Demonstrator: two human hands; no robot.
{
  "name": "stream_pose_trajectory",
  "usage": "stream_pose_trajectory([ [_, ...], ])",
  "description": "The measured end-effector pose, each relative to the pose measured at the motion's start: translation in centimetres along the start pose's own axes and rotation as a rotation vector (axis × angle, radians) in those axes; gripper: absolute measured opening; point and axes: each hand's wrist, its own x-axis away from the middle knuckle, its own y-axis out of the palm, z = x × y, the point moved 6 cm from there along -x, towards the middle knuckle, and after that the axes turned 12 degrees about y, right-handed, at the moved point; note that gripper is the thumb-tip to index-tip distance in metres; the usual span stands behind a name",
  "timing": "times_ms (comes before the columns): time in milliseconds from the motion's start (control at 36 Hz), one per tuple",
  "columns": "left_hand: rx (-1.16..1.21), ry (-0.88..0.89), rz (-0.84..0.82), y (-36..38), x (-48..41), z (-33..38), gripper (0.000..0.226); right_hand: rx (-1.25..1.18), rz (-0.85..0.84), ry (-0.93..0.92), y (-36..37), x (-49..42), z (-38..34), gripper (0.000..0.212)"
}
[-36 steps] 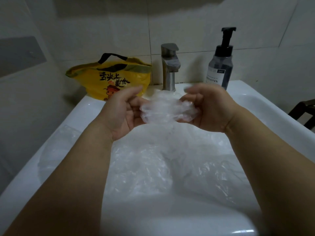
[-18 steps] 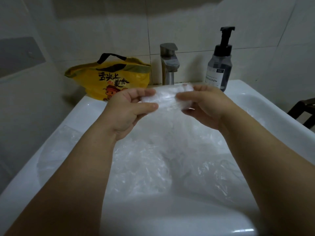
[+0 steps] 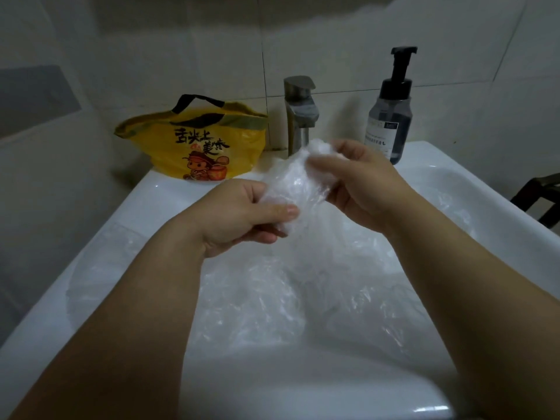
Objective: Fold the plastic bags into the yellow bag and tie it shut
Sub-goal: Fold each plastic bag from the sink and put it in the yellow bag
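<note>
Our left hand [image 3: 239, 218] and right hand [image 3: 365, 184] each pinch the clear, crinkly plastic bag [image 3: 298, 181], both grips tight on it, above the sink [image 3: 169, 189].

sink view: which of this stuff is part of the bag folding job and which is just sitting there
In the job:
crumpled clear bag, pinched by the left hand and right hand
loose clear bags in the sink
yellow bag, on the rim

Just there:
faucet
pump bottle
dark chair, far right
</note>
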Motion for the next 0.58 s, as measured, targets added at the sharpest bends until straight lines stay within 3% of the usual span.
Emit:
stream_pose_trajectory([
  [56, 0.063, 0.031, 0.055, 0.0, -0.2, 0.2, 0.005, -0.086, -0.039, 0.026, 0.1, -0.3, 0.2, 0.072],
  [139, 0.104, 0.087, 0.117, 0.3, -0.5, 0.4, 0.003, 0.107, -0.128, 0.134, 1.2, -0.3, 1.6, 0.075],
  [250, 0.091, 0.155, 0.109, 1.2, -0.8, 0.6, 0.003, 0.229, -0.219, 0.19, 3.0, -0.2, 3.1, 0.065],
  [333, 0.113, 0.176, 0.124, 1.2, -0.8, 0.6, 0.015, 0.211, -0.215, 0.192, 3.3, -0.3, 3.3, 0.053],
  [500, 0.119, 0.15, 0.086, 1.6, -0.8, 0.5, 0.016, -0.042, -0.33, 0.227, 3.8, 0.0, 3.0, 0.02],
  [583, 0.114, 0.094, 0.046, 1.6, -0.6, 0.1, 0.006, -0.096, -0.289, 0.217, 3.1, -0.2, 2.4, 0.02],
])
